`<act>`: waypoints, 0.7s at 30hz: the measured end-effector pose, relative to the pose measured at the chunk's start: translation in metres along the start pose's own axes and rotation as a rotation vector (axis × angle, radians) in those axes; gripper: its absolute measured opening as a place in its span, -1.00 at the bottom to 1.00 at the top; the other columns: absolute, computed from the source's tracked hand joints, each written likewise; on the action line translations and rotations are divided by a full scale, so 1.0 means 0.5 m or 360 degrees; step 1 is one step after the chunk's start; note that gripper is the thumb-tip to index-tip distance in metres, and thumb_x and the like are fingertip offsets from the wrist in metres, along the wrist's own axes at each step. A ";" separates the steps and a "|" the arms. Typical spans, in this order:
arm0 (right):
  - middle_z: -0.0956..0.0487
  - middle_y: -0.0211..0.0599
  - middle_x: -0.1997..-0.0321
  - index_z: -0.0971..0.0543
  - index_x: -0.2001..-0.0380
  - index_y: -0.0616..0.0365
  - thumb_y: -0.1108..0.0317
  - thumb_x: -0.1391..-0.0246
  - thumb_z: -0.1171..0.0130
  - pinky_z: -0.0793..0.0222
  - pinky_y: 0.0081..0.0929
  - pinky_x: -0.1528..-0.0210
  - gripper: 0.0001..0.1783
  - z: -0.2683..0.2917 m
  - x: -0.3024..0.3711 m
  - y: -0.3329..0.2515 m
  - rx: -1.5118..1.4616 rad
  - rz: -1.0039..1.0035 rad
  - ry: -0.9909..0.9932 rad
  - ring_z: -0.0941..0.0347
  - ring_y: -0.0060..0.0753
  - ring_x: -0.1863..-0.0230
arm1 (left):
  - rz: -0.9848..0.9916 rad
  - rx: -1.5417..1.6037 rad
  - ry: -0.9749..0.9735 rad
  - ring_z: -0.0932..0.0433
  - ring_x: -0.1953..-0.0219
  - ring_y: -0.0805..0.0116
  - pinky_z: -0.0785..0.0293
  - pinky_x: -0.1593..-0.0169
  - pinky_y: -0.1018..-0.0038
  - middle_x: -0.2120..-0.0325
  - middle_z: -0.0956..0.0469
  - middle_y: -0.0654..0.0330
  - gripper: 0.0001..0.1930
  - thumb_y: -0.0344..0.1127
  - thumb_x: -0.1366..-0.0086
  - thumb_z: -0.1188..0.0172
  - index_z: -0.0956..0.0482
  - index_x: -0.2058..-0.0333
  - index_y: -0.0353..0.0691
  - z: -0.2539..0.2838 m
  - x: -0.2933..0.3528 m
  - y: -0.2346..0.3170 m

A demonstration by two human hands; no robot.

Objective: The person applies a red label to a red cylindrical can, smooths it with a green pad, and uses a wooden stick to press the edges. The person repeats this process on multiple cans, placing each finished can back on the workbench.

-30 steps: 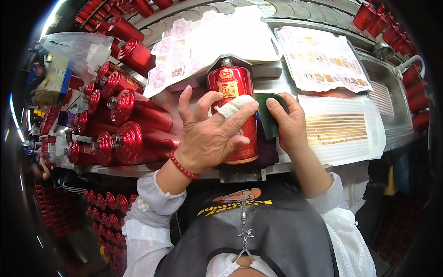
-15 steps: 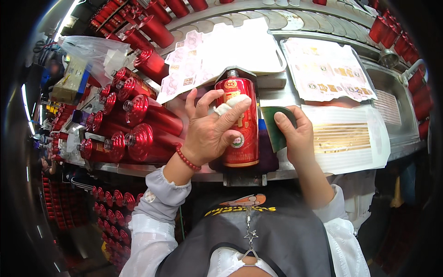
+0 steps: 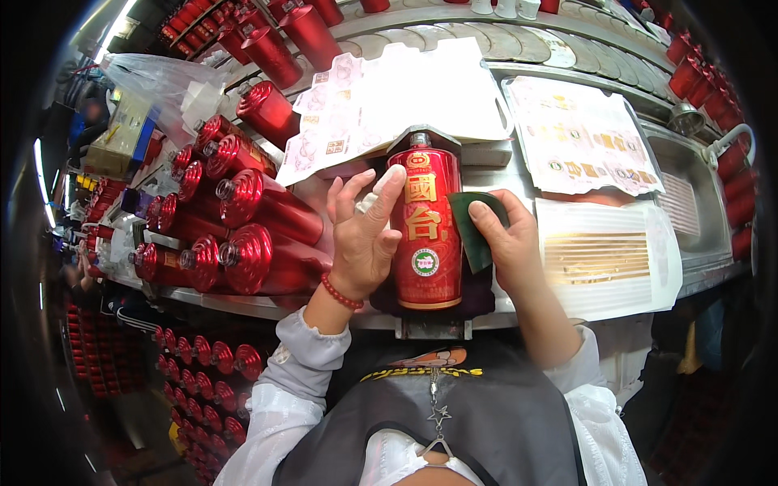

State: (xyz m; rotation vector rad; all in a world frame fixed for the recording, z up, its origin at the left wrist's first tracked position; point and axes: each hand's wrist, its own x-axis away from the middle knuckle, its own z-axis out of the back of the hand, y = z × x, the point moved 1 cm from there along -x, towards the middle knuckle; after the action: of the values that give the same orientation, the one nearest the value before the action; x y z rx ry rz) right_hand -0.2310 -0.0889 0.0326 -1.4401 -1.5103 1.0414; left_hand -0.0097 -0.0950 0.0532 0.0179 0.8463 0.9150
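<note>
1. Nearest the camera: person's grey apron front (image 3: pixel 454 421) with white sleeves to either side; both forearms rise from the lower edge toward the bench.
2. Left hand (image 3: pixel 362 235): open, fingers spread, palm and fingertips laid against the left flank of the red bottle (image 3: pixel 425 231). Not closed around it. A red bead bracelet (image 3: pixel 340 293) sits at the wrist.
3. Right hand (image 3: pixel 506 243): fingers pressed flat on a dark green pad (image 3: pixel 472 227), holding it against the bottle's right flank.
4. The red bottle lies lengthwise in a metal cradle (image 3: pixel 429 324) at the front edge of the bench, directly ahead of the person, neck pointing away, gold characters and a small round sticker facing up.
5. Left of the cradle: a pile of red bottles (image 3: pixel 243 227) lying on their sides, necks toward the left.
6. Right of the cradle: a white sheet with gold strips (image 3: pixel 604 255); beyond it, a sheet of round stickers (image 3: pixel 579 146).
7. Behind the bottle: loose white label sheets (image 3: pixel 405 105).
8. Far left: a clear plastic bag (image 3: pixel 154 81). Far edge: more red bottles (image 3: pixel 300 32) along a curved conveyor.
</note>
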 end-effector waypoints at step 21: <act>-0.63 -0.42 0.29 -0.55 0.14 0.21 0.26 -0.31 -0.29 -0.43 -0.66 0.23 -0.75 0.011 0.004 -0.050 0.0707 0.0203 0.0047 -0.48 -0.69 0.28 | 0.0036 0.0167 -0.0135 -0.33 -0.19 0.20 0.08 -0.44 0.24 -0.02 -0.67 0.23 -0.35 0.20 -0.56 0.21 -0.54 -0.24 -0.20 -0.002 -0.103 -0.006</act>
State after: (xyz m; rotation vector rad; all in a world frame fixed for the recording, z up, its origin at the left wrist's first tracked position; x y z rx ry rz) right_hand -0.2448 -0.0877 0.0539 -1.2368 -1.0859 1.3286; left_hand -0.0247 -0.1332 0.0843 0.1563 0.8157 0.8843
